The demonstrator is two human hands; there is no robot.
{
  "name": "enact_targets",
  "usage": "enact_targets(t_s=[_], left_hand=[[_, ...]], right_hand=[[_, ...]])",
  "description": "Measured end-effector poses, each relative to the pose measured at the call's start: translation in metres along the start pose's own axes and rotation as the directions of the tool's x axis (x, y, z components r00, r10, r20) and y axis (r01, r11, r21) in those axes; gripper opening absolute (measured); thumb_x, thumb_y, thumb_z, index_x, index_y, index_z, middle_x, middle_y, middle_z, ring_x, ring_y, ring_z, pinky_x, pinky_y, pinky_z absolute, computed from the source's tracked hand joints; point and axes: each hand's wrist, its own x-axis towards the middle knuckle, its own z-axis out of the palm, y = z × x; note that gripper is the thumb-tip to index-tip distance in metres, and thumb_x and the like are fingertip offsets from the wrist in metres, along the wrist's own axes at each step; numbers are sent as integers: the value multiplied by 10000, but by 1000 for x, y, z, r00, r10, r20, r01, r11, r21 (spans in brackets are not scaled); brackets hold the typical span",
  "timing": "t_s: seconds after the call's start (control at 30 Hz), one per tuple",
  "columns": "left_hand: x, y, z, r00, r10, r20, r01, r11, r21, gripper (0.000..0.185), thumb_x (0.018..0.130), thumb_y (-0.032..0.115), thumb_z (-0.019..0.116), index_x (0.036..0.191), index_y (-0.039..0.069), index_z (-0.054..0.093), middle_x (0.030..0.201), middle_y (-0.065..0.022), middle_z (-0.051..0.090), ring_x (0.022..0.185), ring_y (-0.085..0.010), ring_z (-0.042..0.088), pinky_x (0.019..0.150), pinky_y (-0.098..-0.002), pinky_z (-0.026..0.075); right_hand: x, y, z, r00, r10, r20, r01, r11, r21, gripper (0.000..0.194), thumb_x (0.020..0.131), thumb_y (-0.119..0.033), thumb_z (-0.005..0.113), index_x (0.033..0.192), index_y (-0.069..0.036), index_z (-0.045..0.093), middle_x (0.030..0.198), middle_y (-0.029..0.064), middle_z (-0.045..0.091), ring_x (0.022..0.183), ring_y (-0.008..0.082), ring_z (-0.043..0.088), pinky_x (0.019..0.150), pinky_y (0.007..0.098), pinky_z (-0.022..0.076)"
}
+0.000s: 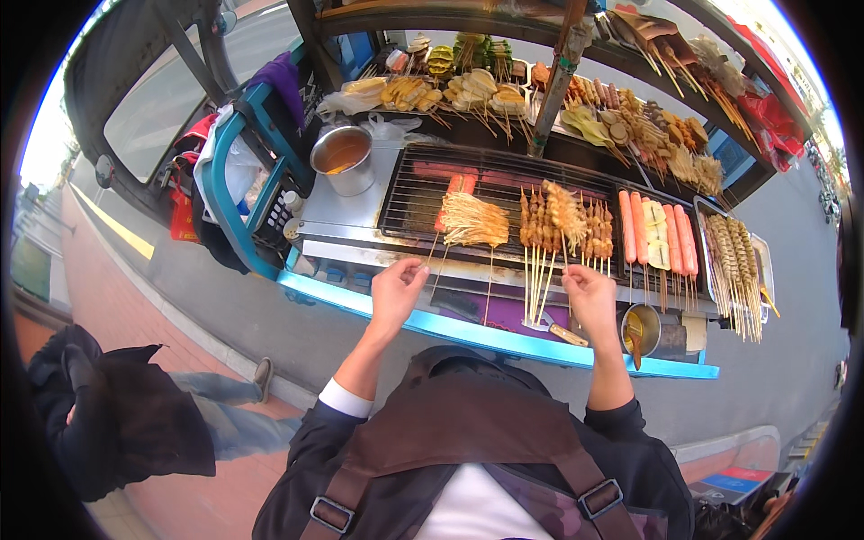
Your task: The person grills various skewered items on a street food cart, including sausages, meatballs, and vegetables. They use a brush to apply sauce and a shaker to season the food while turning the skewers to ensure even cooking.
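Note:
Pinched in the fingertips of my left hand is the thin stick of a skewer with a flat red sausage, lying on the wire grill. Beside it, enoki mushroom skewers partly cover the sausage. My right hand grips the stick of a browned, frilly skewer, which rests across a row of browned meat skewers. Farther right on the grill are pink sausages and pale slices on sticks. The undersides of the skewers are hidden.
A metal pot of reddish sauce stands left of the grill. Below my right hand are a wooden-handled scraper and a metal cup with a brush. A blue rail edges the cart. A person is at left.

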Motion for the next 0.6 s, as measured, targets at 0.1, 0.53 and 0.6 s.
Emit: enact_targets(t_s=[0.1, 0.53, 0.6], left_hand=[[8, -7, 8, 997, -32, 67, 34, 999, -23, 328, 898, 242, 785, 1095, -16, 740, 875, -130, 767, 749, -157, 713, 729, -298, 565], [41, -25, 27, 711, -209, 672, 614, 649, -448, 212, 1041, 257, 625, 1146, 77, 662, 880, 13, 695, 683, -52, 595, 574, -191, 445], [40, -29, 28, 714, -177, 677, 608, 636, -474, 203, 1038, 242, 627, 1149, 76, 661, 879, 14, 695, 684, -48, 595, 574, -189, 445]], right_hand=[[-7, 0, 24, 999, 31, 37, -23, 980, -199, 124, 878, -66, 705, 950, 33, 721, 716, 158, 692, 617, 246, 663, 602, 368, 510], [3, -18, 122, 843, 363, 397, -532, 675, 511, 244, 1004, -187, 652, 1083, 43, 671, 849, 102, 712, 509, 88, 523, 419, 262, 376], [9, -16, 126, 863, 309, 400, -501, 636, 587, 167, 1027, -147, 611, 1076, 2, 668, 841, 69, 677, 493, 50, 432, 404, 217, 291]])
